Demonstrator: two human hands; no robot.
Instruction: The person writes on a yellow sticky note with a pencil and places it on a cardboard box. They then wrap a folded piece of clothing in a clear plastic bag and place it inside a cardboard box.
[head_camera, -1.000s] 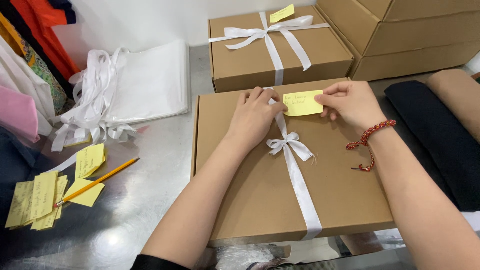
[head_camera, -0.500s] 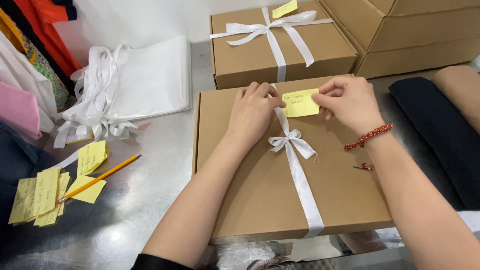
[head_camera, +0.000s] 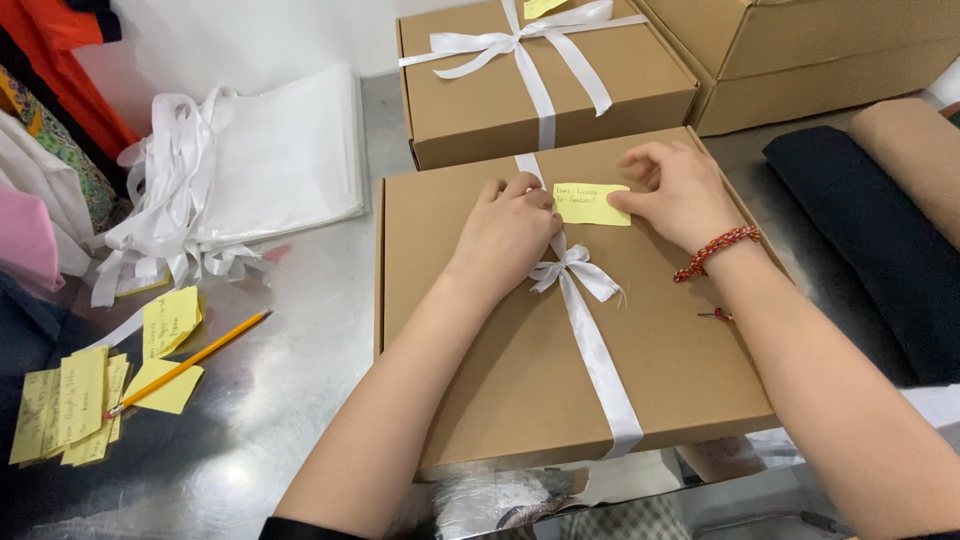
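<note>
Compared with half a second back: same grip and pose for both hands, note no longer tilted but squared up, view shifted so the far box sits higher in frame.

Nearest, at 6 o'clock, flat brown box (head_camera: 500, 400) on the metal table (head_camera: 290, 400), long axis running 9 to 3, white ribbon (head_camera: 600, 370) crossing it from 6 toward 12 with a bow (head_camera: 575, 270) near centre. Left hand (head_camera: 510, 235) lying knuckles-up on the lid just at 9 o'clock of the bow, fingers curled, tips at the ribbon beside the note's left end; whether pinching ribbon or only pressing, cannot tell. Right hand (head_camera: 680, 195) at 3 o'clock of the note, thumb and forefinger closed on its right edge, other fingers loosely spread. Yellow note (head_camera: 590, 203) flat on the lid, just at 12 o'clock of the bow, long axis 9 to 3, written side up.

At 9 o'clock on the table, pencil (head_camera: 190, 362) among more yellow notes (head_camera: 70, 410). Farther, at 10 o'clock, loose ribbons (head_camera: 165, 215) on a white sheet stack (head_camera: 290, 160). At 3 o'clock, dark fabric roll (head_camera: 880, 230). At 12 o'clock, second ribboned box (head_camera: 540, 80).
</note>
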